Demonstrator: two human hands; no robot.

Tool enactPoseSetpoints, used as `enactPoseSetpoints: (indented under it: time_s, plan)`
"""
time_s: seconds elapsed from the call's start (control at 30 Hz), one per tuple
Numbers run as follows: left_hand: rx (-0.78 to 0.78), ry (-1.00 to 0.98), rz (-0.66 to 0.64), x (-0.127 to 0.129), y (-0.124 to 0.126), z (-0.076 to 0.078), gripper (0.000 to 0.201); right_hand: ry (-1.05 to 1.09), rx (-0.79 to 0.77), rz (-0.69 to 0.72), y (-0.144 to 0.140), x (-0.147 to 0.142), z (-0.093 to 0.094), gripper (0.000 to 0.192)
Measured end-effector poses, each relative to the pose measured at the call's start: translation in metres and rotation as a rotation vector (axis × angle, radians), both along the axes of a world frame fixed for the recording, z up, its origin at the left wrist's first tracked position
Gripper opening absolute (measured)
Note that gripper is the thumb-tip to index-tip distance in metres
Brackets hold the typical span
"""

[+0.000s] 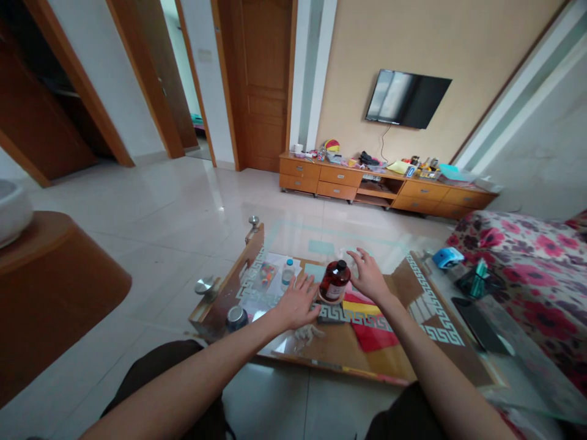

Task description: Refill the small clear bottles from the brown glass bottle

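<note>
your left hand [297,300] and right hand [367,274] are both out over the glass table [440,318], one on each side of the brown bottle [334,281]. the fingers of both hands are spread apart and hold nothing. the bottle stands upright between them with its black cap on. you are near it but have not grabbed it yet. a small clear bottle [287,273] stands off to the left.

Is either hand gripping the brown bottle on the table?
No. The brown bottle stands between the left hand and the right hand, both open with fingers spread, neither closed around it.
</note>
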State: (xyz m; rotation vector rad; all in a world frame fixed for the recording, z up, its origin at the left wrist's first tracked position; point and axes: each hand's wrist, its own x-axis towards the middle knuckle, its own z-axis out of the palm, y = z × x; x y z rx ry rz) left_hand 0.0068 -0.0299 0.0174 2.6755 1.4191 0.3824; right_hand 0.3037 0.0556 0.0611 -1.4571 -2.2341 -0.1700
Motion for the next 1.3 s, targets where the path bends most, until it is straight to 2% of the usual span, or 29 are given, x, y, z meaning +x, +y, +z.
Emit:
enactPoseSetpoints:
  time_s: [0.2, 0.53, 0.83, 1.03, 1.17, 1.3]
  plan:
    - [-0.002, -0.009, 0.009, 0.001, 0.0, -0.001, 0.074, -0.019, -0.001, 0.018, -0.009, -0.018, 0.006, 0.06]
    - [0.005, 0.001, 0.017, 0.002, 0.0, -0.001, 0.075, -0.053, -0.004, 0.016, -0.014, -0.019, 0.012, 0.062]
    - [-0.001, 0.005, 0.011, 0.003, 0.001, 0.001, 0.075, -0.073, -0.016, -0.007, -0.016, -0.02, 0.01, 0.064]
    - [-0.008, 0.01, 0.005, 0.003, 0.002, 0.0, 0.074, -0.086, -0.032, 0.041, -0.011, -0.011, 0.012, 0.065]
    - [-0.013, 0.013, -0.007, 0.004, 0.002, 0.0, 0.071, -0.089, -0.033, -0.014, -0.005, 0.004, 0.012, 0.067]
    - [-0.028, 0.052, -0.081, -0.005, 0.011, 0.016, 0.071, -0.098, -0.042, -0.04, 0.0, 0.015, 0.01, 0.069]
